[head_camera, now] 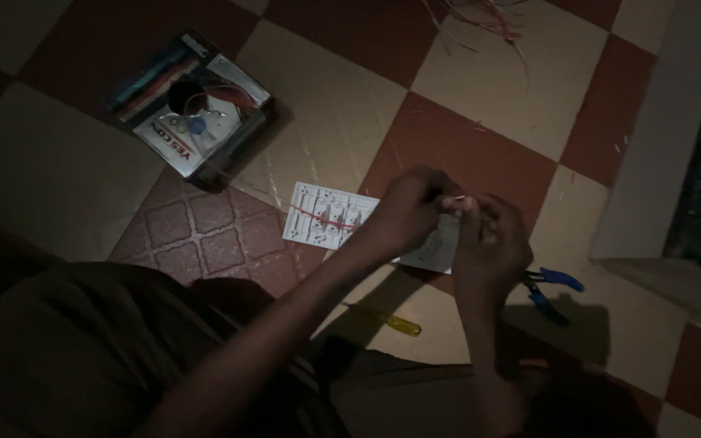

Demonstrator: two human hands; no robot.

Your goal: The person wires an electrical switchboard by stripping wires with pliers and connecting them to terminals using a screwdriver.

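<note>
Above a dim floor of cream and reddish-brown checkered tiles (480,146), we see the left hand (411,207) and the right hand (492,247) drawn close together, fingers pinched on a thin pale wire end (458,198) that shows between them; the grip is narrow on both sides, though the gloom keeps us from telling which fingers press it. Just beneath the hands lies a white rectangular plastic switch plate (326,215), flat on the tiles, partly hidden by the left wrist, with a thin red wire (330,221) running across its face. Near the right hand, on the floor, we find a pair of blue-handled pliers (553,285), and closer to the person's lap a yellow-handled screwdriver (399,324). Well apart, toward the upper left, sits an open cardboard box (192,109) holding coloured strips and small round parts. A loose tangle of red and pale wire offcuts (488,20) lies at the top edge.
</note>
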